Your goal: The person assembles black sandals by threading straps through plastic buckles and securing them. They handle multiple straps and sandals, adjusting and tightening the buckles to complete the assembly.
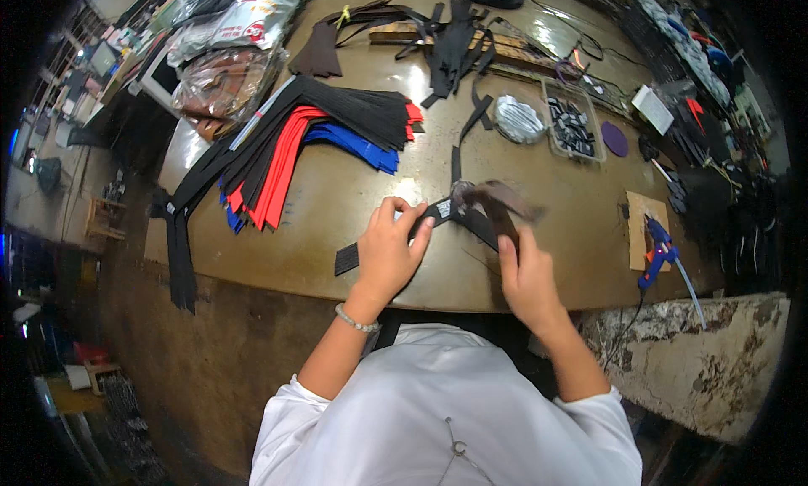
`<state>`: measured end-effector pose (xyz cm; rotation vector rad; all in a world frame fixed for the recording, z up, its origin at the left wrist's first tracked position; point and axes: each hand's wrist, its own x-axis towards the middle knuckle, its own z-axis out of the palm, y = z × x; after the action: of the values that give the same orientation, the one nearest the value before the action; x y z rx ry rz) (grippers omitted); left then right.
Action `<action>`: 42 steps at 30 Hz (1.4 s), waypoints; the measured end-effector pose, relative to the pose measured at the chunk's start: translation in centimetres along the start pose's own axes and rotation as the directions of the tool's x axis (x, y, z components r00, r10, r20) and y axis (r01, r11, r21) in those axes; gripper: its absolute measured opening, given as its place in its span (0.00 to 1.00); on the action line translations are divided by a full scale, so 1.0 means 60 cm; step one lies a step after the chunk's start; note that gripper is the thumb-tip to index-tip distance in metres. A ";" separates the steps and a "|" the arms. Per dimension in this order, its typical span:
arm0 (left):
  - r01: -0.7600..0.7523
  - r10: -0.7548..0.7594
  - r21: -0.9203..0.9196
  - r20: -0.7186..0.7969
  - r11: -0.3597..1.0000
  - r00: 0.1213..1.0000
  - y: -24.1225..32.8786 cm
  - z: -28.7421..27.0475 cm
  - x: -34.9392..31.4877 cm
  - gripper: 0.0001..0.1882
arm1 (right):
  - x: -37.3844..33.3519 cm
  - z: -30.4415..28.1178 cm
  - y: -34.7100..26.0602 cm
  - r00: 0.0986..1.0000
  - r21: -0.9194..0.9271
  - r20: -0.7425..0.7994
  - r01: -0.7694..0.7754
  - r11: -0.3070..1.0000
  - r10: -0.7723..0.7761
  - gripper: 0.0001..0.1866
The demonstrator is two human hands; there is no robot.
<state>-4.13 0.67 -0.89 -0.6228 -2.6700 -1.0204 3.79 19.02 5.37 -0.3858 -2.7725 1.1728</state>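
Pale light, apparently from overhead, falls fairly evenly on the counter (328, 225), where its glossy top throws back soft white glare patches. The crinkled plastic bag (227, 86) glints sharply, and the white shirt (459, 393) is the brightest broad area, while the floor (210, 360) sinks into brown dimness. Motion blur smears the dark brown object (505, 208) at the right hand (523, 271). Fisheye distortion bows straight edges, the outer background looks soft, and black vignetting swallows the corners.

Free tabletop (585, 233) separates the right hand (532, 276) from the obstructing glue gun (660, 255)
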 end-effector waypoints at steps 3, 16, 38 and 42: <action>0.021 -0.021 0.006 0.003 1.000 1.000 0.005 0.000 -0.003 0.13 | -0.005 0.008 -0.006 0.998 -0.150 0.068 0.014 0.989 -0.004 0.20; -0.158 0.265 0.341 -0.296 0.927 0.918 -0.063 -0.267 0.086 0.09 | -0.004 -0.085 0.182 0.840 -0.625 -0.483 -0.133 0.769 -0.248 0.14; 0.011 -0.020 -0.054 -0.160 0.998 0.987 -0.276 -0.314 0.481 0.14 | 0.198 -0.177 -0.175 0.741 0.945 -0.323 0.291 -0.153 -0.589 0.08; 0.029 -0.021 -0.114 0.070 0.993 0.997 -0.151 -0.154 0.637 0.15 | 0.266 -0.176 -0.225 0.716 0.867 -0.496 0.376 -0.328 -0.491 0.08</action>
<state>-41.72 0.17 13.71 -0.6596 -2.6990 -1.1870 -12.10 21.65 22.41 0.8860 -0.8194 2.3875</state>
